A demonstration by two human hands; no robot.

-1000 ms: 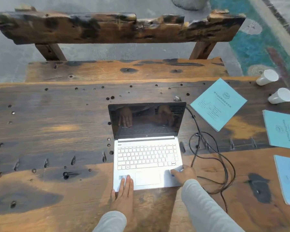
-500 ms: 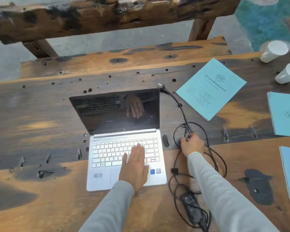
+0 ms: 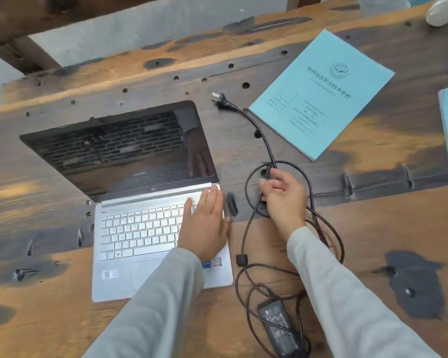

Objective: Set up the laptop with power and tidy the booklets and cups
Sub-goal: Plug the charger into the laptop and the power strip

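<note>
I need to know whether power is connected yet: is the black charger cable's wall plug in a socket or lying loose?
Loose. The black wall plug lies on the wooden table, prongs bare, beyond the silver laptop.

**Soft daylight, wide-angle bend, slight motion blur**

Even, diffuse daylight covers the worn brown wooden workbench (image 3: 62, 293); shadows are faint. The open silver laptop (image 3: 150, 233) has a dark glossy screen that mirrors a brick wall and a hand. The left hand (image 3: 204, 226) is smeared at the fingertips. Straight plank edges bow towards the corners, and the white cup (image 3: 442, 10) at the top right is blurred.
</note>
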